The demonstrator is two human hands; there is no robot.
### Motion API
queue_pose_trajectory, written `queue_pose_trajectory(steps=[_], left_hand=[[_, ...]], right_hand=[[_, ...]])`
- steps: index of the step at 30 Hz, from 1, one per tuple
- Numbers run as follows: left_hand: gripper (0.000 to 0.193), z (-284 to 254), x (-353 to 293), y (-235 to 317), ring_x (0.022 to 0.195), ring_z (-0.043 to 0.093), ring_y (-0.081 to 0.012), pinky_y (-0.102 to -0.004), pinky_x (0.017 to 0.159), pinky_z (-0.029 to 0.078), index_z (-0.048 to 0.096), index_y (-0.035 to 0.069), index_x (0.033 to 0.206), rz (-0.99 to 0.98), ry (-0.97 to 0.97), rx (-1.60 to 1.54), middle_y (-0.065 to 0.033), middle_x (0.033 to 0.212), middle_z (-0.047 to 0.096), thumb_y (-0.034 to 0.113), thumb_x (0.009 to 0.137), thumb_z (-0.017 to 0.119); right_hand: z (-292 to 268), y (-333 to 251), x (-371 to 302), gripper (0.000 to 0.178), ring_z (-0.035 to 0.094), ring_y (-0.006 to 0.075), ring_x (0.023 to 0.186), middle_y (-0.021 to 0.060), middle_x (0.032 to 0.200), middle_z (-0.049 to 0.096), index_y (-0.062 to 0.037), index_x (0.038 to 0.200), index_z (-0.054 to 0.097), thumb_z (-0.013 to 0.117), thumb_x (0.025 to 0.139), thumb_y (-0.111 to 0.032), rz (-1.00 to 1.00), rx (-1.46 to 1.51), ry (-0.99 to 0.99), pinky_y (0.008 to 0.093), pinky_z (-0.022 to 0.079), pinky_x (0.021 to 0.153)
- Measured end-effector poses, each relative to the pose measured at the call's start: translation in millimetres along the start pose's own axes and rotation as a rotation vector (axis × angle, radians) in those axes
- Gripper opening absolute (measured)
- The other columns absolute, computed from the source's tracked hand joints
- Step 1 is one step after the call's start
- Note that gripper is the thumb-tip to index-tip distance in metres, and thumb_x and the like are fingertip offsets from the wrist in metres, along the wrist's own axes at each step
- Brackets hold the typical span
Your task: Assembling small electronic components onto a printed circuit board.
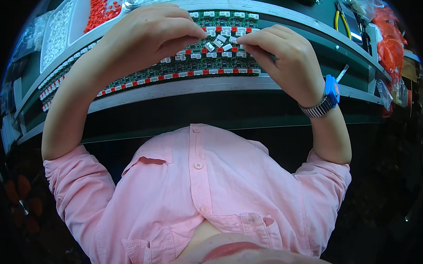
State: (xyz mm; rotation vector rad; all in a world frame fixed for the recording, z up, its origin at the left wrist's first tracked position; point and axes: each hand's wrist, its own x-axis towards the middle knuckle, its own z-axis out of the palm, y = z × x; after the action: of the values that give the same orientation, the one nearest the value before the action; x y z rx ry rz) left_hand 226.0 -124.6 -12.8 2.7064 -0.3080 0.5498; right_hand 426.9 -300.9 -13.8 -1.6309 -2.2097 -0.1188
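Note:
Both my hands are over long rows of green circuit boards (223, 62) edged with white and red connectors. Thumb and forefinger of my left hand (154, 32) are pinched together above the boards; whatever they hold is too small to make out. My right hand (286, 55) comes in from the other side, also pinching, with a small white connector (233, 40) at its fingertips. Between the two hands several loose white connectors (218, 43) lie scattered on top of the boards. A metal band with a blue box (332, 91) circles my right wrist.
Metal rails (213, 82) border the boards front and back. Beyond the left hand stand a tray of white parts (58, 33) and a bin of red parts (103, 7). Yellow-handled pliers (342, 22) and an orange plastic bag (390, 40) are at the far right.

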Motion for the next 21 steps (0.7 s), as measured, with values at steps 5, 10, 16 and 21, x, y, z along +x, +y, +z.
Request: queue_pose_trajectory(steps=[5, 10, 16, 21], left_hand=[[0.023, -6.8, -7.8, 8.7, 0.076, 0.061, -0.0191, -0.0251, 0.061, 0.049, 0.069, 0.006, 0.103, -0.132, -0.096, 0.028, -0.0058, 0.095, 0.065, 0.001, 0.081, 0.071], [0.024, -8.1, -10.5, 10.3, 0.078, 0.061, -0.0185, -0.024, 0.061, 0.05, 0.07, 0.006, 0.103, -0.164, -0.08, -0.07, -0.0058, 0.097, 0.065, -0.002, 0.081, 0.07], [0.023, -7.3, -11.8, 8.8, 0.08, 0.062, -0.0186, -0.0234, 0.063, 0.05, 0.07, 0.006, 0.101, -0.186, -0.041, -0.132, -0.0057, 0.098, 0.065, -0.005, 0.081, 0.069], [0.021, -6.2, -12.5, 10.1, 0.081, 0.063, -0.0188, -0.0236, 0.065, 0.051, 0.069, 0.006, 0.099, -0.214, -0.028, -0.136, -0.0056, 0.098, 0.065, -0.005, 0.081, 0.068]], right_hand=[[-7.9, -0.8, 3.9, 0.018, 0.06, 0.015, 0.07, 0.0045, 0.085, 0.068, -0.0071, 0.097, 0.07, 0.073, 0.08, -0.004, -0.023, 0.006, -0.037, 0.0249, 0.05, 0.06], [-1.5, 2.2, 2.6, 0.017, 0.059, 0.0144, 0.069, 0.0039, 0.084, 0.068, -0.0072, 0.097, 0.07, 0.073, 0.08, -0.005, 0.017, 0.096, -0.001, 0.025, 0.049, 0.058], [0.0, 0.1, 3.6, 0.017, 0.059, 0.0142, 0.069, 0.0041, 0.084, 0.068, -0.0071, 0.097, 0.07, 0.074, 0.08, -0.006, 0.061, 0.082, -0.023, 0.0246, 0.048, 0.057], [-9.1, -6.3, 10.5, 0.017, 0.059, 0.0143, 0.068, 0.0042, 0.085, 0.068, -0.0069, 0.096, 0.07, 0.074, 0.08, -0.006, 0.086, 0.096, -0.073, 0.0247, 0.048, 0.057]])
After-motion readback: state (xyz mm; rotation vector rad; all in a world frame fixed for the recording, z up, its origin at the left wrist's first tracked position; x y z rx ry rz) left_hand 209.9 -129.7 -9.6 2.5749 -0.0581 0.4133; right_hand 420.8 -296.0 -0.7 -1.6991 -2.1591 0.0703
